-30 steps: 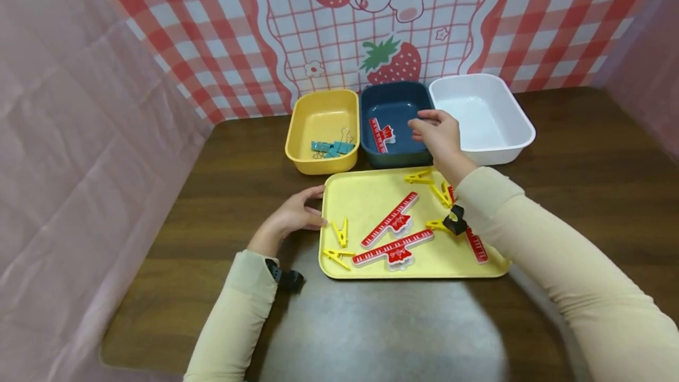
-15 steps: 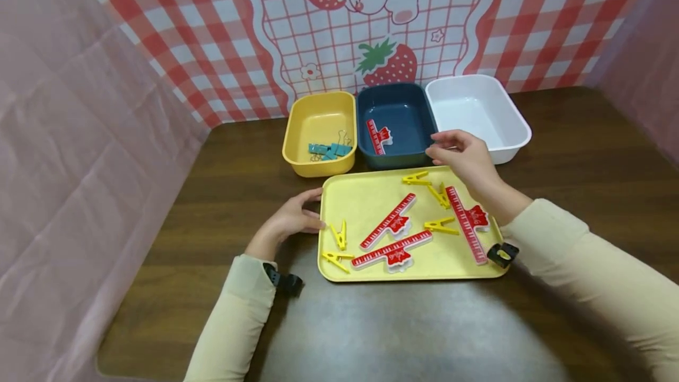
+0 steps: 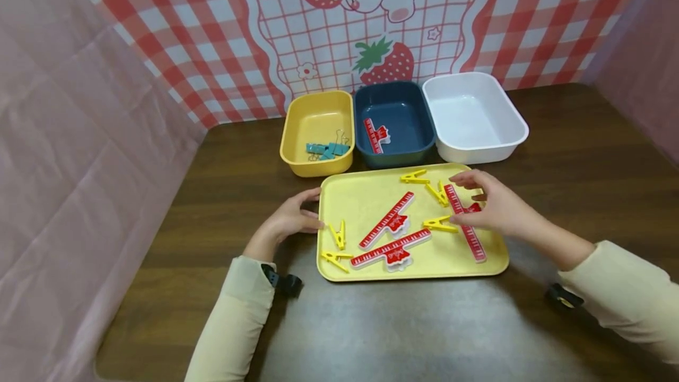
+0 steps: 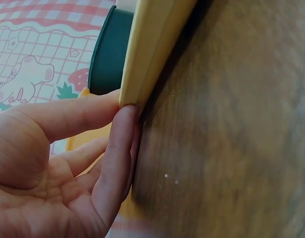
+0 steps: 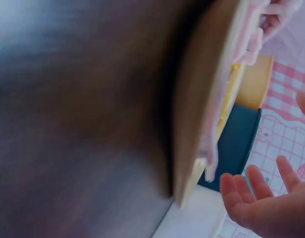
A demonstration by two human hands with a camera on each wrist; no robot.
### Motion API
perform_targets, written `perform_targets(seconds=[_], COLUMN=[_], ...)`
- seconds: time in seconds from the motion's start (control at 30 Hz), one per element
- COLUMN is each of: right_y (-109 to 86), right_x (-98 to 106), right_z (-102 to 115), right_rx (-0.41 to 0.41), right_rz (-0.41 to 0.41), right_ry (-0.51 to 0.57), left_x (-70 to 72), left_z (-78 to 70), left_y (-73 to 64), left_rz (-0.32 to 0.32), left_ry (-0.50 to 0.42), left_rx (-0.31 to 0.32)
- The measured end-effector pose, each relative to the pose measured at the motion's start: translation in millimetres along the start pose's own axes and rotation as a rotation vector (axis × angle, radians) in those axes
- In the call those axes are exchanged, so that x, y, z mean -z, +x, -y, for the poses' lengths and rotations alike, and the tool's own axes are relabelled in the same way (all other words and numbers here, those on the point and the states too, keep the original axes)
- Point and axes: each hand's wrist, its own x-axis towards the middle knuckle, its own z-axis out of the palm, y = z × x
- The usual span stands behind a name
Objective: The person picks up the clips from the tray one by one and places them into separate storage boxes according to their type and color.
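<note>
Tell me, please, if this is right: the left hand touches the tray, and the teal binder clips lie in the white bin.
The bin is wrong: the teal binder clips lie in the yellow bin, as the head view shows. The left hand does touch the tray.

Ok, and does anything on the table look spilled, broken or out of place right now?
Nothing stands out as spilled or broken. The red clips and yellow clips lie at mixed angles on the tray, which looks untidy rather than odd. The teal clips sit bunched inside the yellow bin.
</note>
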Motion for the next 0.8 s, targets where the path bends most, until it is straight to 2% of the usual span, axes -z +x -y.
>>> perform_targets(seconds=[0.23,0.47,0.57,0.67,0.8], right_y=[-19.1,-25.8,-27.0,-26.8,-24.4], right_x=[1,1,0,-1,-2], right_z=[-12,-20,-23,-24,-20], right_rx=[0.009,0.026,0.063,0.101,0.082], right_rz=[0.136,0.257,0.273,0.255,0.228], right_ry=[-0.236,-0.303,-0.335,-0.376,-0.387], left_x=[-0.2,-0.7,-1.1,-1.2,-0.5], left_z=[0.7,1.0,1.3,0.9,-0.2], left_y=[0.6,0.7,0.6,-0.1,-1.5], left_rz=[0.004,-0.007,-0.01,-0.013,-0.012], left_ry=[-0.001,0.011,0.015,0.013,0.01], left_rx=[-0.015,-0.009,-0.006,-0.001,-0.002])
